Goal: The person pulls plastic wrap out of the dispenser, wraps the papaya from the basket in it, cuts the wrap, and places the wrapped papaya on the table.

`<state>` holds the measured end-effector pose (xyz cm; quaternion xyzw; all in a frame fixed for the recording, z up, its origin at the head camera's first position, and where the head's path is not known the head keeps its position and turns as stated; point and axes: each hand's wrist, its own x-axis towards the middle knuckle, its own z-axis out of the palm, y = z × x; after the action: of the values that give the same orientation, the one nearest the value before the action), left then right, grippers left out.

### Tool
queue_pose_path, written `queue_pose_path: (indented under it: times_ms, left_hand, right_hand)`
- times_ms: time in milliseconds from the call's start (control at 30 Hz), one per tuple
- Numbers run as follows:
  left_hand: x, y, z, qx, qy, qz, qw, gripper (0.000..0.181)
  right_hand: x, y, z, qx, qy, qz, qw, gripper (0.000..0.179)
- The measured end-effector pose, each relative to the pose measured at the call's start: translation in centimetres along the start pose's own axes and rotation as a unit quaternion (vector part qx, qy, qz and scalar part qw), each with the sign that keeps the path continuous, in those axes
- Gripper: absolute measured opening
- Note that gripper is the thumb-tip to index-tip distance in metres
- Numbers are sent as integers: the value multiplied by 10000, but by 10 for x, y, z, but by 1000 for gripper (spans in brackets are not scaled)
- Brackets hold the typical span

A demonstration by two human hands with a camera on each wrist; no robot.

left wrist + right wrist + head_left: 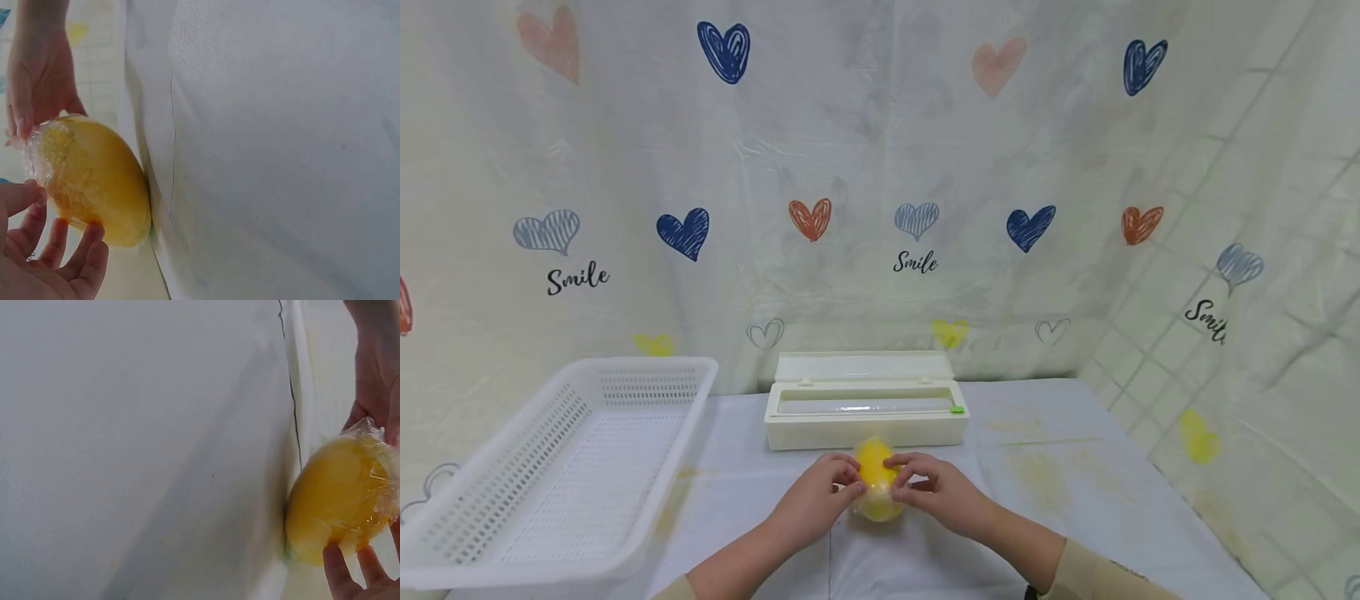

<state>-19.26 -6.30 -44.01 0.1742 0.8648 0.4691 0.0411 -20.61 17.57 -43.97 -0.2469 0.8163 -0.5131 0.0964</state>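
A yellow oval fruit (876,468) wrapped in cling film (39,153) rests on the white table, in front of a film dispenser box. My left hand (820,498) holds its left side, with thumb and forefinger at the film and other fingertips against the skin in the left wrist view. From the other side my right hand (942,493) holds it the same way, fingers bent and thumb at the film. The film looks loose and crinkled on the side toward me. In the right wrist view, fingertips (337,565) press on the fruit's smooth yellow side.
Behind the fruit stands the white cling film dispenser box (865,432), lid raised, a roll inside and a green slider at its right end. A white perforated basket (658,467) is at the left. A heart-printed curtain (850,300) hangs along the table's back and right.
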Motion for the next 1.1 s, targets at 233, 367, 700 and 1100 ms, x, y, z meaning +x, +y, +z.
queue_pose_path:
  times_ms: [233, 367, 700, 1100]
  left_hand:
    - [5, -2, 2, 200, 17, -54, 9998, 13]
    - [6, -1, 1, 166, -25, -196, 9997, 14]
    - [11, -1, 1, -225, -274, -482, 9982, 36]
    - [18, 6, 11, -74, -307, -540, 9980, 66]
  right_hand:
    - [3, 6, 4, 39, 476, -32, 9989, 5]
    - [1, 3, 5, -125, 540, -38, 9985, 11]
    - [4, 2, -3, -151, 360, 8, 9992, 29]
    - [3, 5, -10, 113, 74, 200, 9997, 29]
